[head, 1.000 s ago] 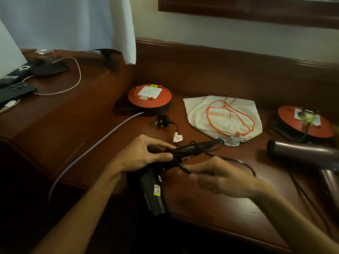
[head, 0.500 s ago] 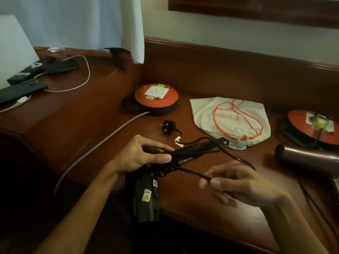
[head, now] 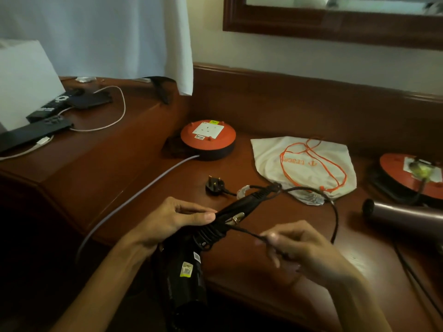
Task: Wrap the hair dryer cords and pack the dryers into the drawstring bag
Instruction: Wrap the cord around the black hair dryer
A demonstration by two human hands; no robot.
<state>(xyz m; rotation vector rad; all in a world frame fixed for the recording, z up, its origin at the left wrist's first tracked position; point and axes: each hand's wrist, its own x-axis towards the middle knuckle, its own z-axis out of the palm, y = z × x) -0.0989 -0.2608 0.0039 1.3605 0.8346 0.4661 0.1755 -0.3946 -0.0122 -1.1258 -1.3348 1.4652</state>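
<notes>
A black hair dryer (head: 184, 267) hangs over the desk's front edge, barrel down, its handle pointing up toward the bag. My left hand (head: 172, 219) grips the handle where several turns of its black cord (head: 334, 212) are wound. My right hand (head: 302, 248) pinches the cord just right of the handle, and a loop arches back past the bag. The cord's black plug (head: 214, 186) lies on the desk. A white drawstring bag (head: 271, 159) with orange strings lies flat behind. A second, brownish dryer (head: 405, 219) lies at the right.
Two orange cable reels stand on the desk, one (head: 208, 137) behind the plug with a grey cable running left, another (head: 407, 173) at far right. The raised ledge at left carries remotes (head: 33, 133), a phone and a white charging cable. A white curtain hangs behind.
My right hand has drawn the cord down and rightward around the handle, lengthening the loop. The left hand keeps its grip on the handle. The camera has shifted slightly.
</notes>
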